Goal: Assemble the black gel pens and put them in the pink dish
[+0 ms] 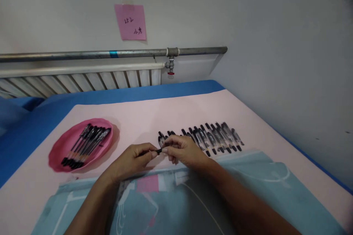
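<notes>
My left hand (pixel 140 157) and my right hand (pixel 183 151) meet over the front of the pink tabletop. Between their fingertips is a short black part of a pen (pixel 159 151); the fingers cover most of it. Both hands are closed in a pinch on it. Behind and to the right of my right hand lies a slanted row of pens (pixel 212 138) with clear barrels and black ends. A few at the row's left end are partly hidden by my right hand. To the left, a pink plate (pixel 55 158) holds several black-ended pens (pixel 88 145) lying side by side.
A light-blue printed cloth (pixel 264 176) lies along the front, under my forearms. The pink sheet (pixel 132 117) rests on a blue cover (pixel 138 94). Behind are a radiator (pixel 104 79), a metal pipe (pixel 82 55) with a valve, and a pink note (pixel 131 22) on the wall.
</notes>
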Action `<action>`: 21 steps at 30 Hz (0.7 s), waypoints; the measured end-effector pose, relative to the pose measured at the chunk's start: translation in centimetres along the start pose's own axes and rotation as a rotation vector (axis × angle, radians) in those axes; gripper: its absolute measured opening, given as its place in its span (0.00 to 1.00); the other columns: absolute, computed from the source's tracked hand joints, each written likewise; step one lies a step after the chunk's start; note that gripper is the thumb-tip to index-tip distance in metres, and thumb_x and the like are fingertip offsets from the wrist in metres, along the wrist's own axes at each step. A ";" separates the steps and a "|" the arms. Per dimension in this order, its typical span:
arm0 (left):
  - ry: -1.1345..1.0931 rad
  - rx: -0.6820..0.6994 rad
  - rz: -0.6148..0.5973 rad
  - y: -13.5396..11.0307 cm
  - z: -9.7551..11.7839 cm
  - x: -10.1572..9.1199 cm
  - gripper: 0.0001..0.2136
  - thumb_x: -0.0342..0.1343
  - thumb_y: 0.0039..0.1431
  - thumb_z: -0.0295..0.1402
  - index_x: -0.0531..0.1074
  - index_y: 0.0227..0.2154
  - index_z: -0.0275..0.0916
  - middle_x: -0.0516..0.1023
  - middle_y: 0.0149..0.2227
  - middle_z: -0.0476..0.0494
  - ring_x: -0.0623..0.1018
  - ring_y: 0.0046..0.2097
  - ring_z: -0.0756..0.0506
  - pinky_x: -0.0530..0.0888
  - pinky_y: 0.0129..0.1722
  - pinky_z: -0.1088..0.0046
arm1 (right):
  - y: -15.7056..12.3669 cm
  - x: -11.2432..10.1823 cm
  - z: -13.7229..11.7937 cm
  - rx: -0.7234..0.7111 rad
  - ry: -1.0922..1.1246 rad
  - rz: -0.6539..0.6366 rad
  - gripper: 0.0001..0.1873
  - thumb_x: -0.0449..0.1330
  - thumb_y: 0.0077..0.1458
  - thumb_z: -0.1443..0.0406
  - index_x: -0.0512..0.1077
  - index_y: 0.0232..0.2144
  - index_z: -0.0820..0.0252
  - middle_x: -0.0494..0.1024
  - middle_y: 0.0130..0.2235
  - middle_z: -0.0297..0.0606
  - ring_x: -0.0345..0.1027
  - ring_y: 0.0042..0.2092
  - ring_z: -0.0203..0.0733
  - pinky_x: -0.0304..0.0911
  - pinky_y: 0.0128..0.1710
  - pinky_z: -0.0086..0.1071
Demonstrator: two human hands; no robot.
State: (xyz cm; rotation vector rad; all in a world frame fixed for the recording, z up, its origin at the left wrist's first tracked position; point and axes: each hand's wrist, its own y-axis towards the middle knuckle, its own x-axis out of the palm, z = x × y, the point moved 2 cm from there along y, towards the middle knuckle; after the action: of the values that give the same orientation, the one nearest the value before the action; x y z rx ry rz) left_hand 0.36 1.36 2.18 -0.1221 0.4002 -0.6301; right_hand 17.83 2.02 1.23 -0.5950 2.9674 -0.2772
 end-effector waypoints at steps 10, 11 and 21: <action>-0.005 0.026 -0.015 -0.2 0.3 -0.2 0.11 0.47 0.57 0.38 0.70 0.32 0.36 0.62 0.24 0.54 0.60 0.27 0.53 0.58 0.26 0.78 | -0.4 -0.4 -1.1 -0.235 -0.328 -0.037 0.05 0.57 0.49 0.65 0.70 0.26 0.61 0.66 0.21 0.30 0.60 0.24 0.30 0.54 0.24 0.25; 0.003 0.034 -0.020 -0.2 0.4 -0.1 0.11 0.47 0.57 0.38 0.70 0.32 0.36 0.63 0.25 0.53 0.60 0.28 0.53 0.59 0.27 0.78 | -0.4 -0.4 -1.1 -0.252 -0.379 -0.053 0.07 0.55 0.51 0.65 0.69 0.24 0.61 0.66 0.21 0.30 0.59 0.25 0.31 0.54 0.25 0.24; 0.028 0.035 -0.016 0.0 -0.1 0.0 0.12 0.46 0.57 0.39 0.70 0.32 0.37 0.61 0.23 0.54 0.59 0.26 0.53 0.58 0.26 0.79 | -0.6 -0.5 -1.3 -0.331 -0.531 -0.062 0.06 0.54 0.52 0.65 0.69 0.28 0.62 0.66 0.24 0.30 0.58 0.27 0.31 0.52 0.26 0.24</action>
State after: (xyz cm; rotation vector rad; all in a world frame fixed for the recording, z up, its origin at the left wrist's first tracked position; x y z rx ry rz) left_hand 0.32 1.35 2.13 -0.0838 0.4155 -0.6551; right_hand 18.33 1.87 2.65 -0.6686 2.4880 0.3280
